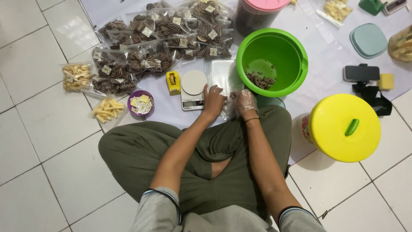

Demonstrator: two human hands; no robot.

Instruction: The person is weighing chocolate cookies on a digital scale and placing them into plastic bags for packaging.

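Already a heap of sealed cookie bags [159, 38] lies far left (few cookies remain in the green bucket [296, 47]). The left hand [213, 101] presses flat, fingers together, on empty plastic bags [224, 76] beside the scale [193, 88]; the gloved right hand [245, 102] pinches one's edge.

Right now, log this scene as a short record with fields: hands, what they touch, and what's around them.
left hand: bare, on a clear bag, beside the scale
right hand: in a thin clear glove, on the same bag
bucket: green, open, a few swirl cookies inside
packed bags: swirl cookies, piled behind the scale
tape: yellow, left of the scale
purple bowl: holds small labels
yellow lid: on a tub at the right
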